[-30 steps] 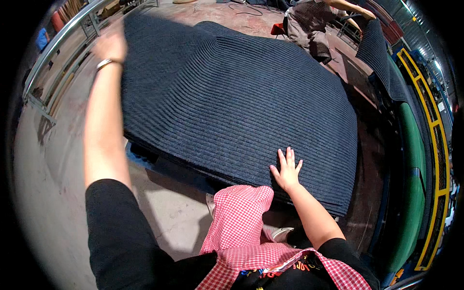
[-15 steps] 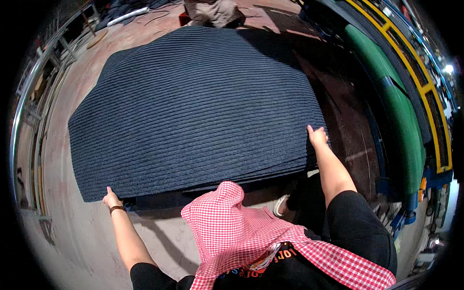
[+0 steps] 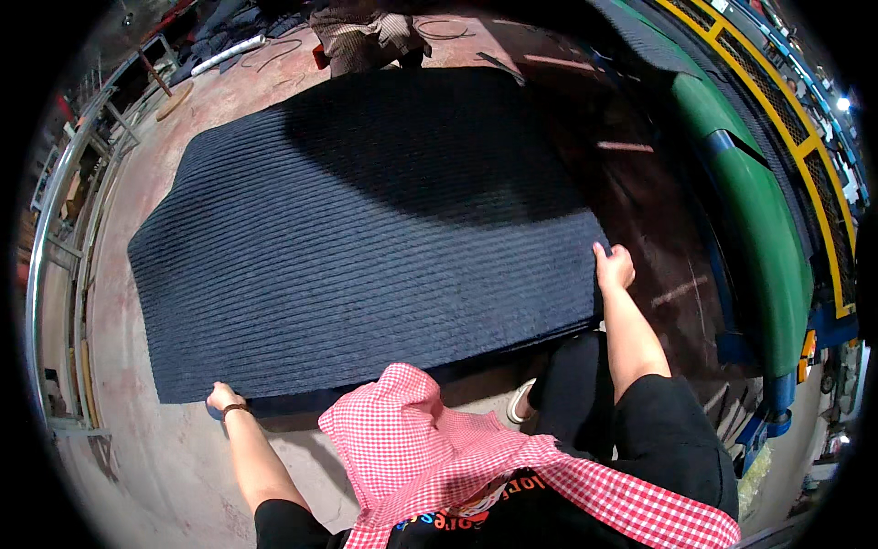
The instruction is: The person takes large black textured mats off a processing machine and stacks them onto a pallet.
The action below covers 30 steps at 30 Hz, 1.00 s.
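Observation:
A large dark blue ribbed mat (image 3: 366, 284) lies spread before me on top of a stack of similar sheets, whose layered edges show along the near side. My left hand (image 3: 222, 397) is closed on its near left edge, close to the corner. At the right edge, my right hand (image 3: 615, 266) grips the mat with the thumb on top and the fingers partly hidden. A broad shadow covers the far right half of the mat.
On the right runs a machine with a green roller (image 3: 754, 247) and a yellow mesh guard (image 3: 805, 146). Metal railing (image 3: 57, 192) stands at the left. Beyond the mat are a cloth-covered seat (image 3: 366, 41) and a white tube (image 3: 229, 55). A red checked cloth (image 3: 402, 439) hangs before me.
A shadow has spread across the mat's far half. My left hand and the near edge sit slightly lower in view; my right hand is a little further right. Both keep hold.

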Each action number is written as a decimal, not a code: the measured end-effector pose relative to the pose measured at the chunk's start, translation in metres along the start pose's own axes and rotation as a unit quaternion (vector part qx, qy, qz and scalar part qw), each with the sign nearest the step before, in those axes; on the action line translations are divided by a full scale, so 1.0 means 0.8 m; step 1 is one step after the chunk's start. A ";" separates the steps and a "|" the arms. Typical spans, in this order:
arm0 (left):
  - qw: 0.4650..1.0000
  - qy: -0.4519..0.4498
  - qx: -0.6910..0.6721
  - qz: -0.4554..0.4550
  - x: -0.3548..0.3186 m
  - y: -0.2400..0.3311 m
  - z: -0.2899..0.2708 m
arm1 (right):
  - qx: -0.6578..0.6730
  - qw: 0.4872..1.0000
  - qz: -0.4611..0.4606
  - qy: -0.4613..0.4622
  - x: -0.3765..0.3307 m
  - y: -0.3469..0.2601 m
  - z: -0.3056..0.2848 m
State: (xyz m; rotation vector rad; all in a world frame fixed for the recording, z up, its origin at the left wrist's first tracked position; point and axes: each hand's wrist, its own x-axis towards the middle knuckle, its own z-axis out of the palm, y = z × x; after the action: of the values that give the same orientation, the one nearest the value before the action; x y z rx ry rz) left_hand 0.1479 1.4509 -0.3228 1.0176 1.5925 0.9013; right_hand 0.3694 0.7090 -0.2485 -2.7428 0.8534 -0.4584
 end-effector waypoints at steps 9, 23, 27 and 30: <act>0.820 0.130 0.525 0.187 -0.097 0.024 0.047 | -0.062 0.980 0.053 -0.184 0.056 0.080 0.052; 0.981 -0.082 -0.136 0.110 -0.087 0.039 0.033 | 0.720 0.480 0.319 -0.385 -0.057 0.032 -0.031; 0.943 0.030 0.009 0.333 -0.150 0.071 0.028 | 0.649 0.607 0.387 -0.247 -0.030 0.074 0.034; 0.976 0.080 0.127 0.160 -0.153 0.050 0.006 | 0.599 0.626 0.442 -0.231 -0.025 0.077 0.033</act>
State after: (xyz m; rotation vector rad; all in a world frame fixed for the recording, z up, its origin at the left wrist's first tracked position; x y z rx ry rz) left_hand 0.1774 1.3522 -0.2453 1.4420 1.7395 1.0346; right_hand 0.3321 0.6742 -0.2967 -0.9208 1.0318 -0.0106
